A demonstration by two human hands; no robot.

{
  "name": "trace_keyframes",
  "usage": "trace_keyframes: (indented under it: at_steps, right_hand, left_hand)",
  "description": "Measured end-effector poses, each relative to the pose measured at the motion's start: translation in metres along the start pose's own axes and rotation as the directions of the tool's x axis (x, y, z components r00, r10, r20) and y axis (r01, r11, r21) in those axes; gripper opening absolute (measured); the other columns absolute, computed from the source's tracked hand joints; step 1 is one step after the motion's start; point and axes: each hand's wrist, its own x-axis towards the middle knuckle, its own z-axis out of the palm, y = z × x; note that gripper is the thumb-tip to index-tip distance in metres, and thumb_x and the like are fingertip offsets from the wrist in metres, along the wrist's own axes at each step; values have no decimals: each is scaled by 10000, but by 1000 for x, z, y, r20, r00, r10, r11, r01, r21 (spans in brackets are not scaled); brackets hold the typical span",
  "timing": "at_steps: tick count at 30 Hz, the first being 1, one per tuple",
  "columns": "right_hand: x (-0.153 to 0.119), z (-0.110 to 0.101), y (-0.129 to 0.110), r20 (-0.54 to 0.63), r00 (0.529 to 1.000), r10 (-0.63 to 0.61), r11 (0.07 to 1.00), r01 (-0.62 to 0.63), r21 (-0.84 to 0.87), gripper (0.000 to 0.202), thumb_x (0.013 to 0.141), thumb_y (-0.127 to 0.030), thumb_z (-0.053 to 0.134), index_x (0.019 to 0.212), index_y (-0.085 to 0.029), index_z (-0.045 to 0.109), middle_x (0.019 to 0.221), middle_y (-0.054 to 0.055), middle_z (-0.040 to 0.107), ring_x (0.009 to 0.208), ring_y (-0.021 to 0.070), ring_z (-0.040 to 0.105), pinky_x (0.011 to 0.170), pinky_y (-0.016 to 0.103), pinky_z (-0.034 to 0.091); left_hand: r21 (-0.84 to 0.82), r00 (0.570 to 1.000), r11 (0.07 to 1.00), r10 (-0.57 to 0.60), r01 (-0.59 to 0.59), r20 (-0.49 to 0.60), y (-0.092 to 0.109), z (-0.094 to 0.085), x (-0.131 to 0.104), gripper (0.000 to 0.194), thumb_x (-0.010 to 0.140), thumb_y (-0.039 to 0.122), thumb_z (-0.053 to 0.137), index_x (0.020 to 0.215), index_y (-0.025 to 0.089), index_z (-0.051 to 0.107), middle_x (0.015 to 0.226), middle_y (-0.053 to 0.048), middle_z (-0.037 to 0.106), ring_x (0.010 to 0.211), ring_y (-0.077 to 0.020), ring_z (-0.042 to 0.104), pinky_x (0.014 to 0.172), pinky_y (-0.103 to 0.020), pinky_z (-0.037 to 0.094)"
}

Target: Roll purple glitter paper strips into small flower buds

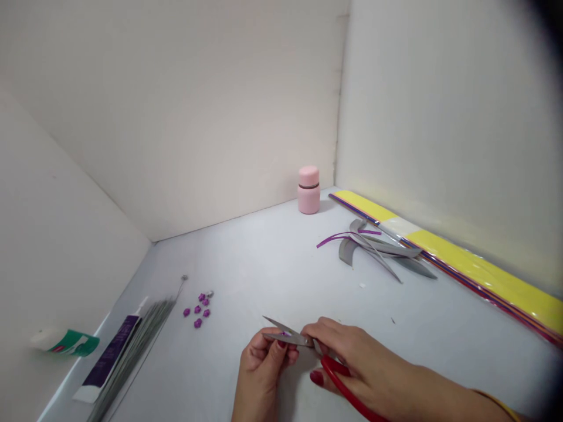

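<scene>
My right hand (pixel 356 357) grips a pair of scissors (pixel 341 378) with red handles. Their blades are spread apart and point left, over the fingers of my left hand (pixel 264 363). Between my left thumb and fingertips, a small purple paper piece (pixel 285 333) shows at the blades; most of it is hidden. Left of both hands lie several small purple folded paper stars (pixel 197 309), with a silvery star (pixel 210 293) beside them. Grey and purple paper strips (pixel 382 249) form a loose pile beyond my right hand.
A pink flask (pixel 308 190) stands near the back corner. Along the right wall lies a long yellow pack of coloured strips (pixel 457 261). At left are a bundle of thin wires (pixel 136 351), a purple-and-white tube (pixel 112 357) and a green-and-white tube (pixel 73 343). Walls enclose the table.
</scene>
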Motion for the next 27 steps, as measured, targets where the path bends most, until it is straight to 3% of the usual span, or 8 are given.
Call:
trace_keyframes:
  at_steps: [18, 27]
  right_hand:
    - [0, 3, 8, -17, 1000, 10, 997, -11, -75, 197, 822, -380, 537, 950, -234, 569, 845, 35, 600, 728, 171, 566, 673, 246, 421]
    - [3, 8, 15, -48, 999, 2, 1000, -2, -3, 162, 813, -289, 547, 960, -222, 561, 842, 29, 599, 728, 162, 558, 679, 240, 432]
  left_hand:
    - [35, 999, 998, -45, 46, -6, 1, -1, 2, 204, 570, 275, 803, 619, 118, 682, 551, -5, 649, 510, -77, 549, 548, -177, 445]
    - [27, 998, 998, -51, 52, -28, 1, 1, -2, 209, 577, 281, 800, 594, 126, 661, 534, -3, 666, 494, -65, 566, 531, -150, 443]
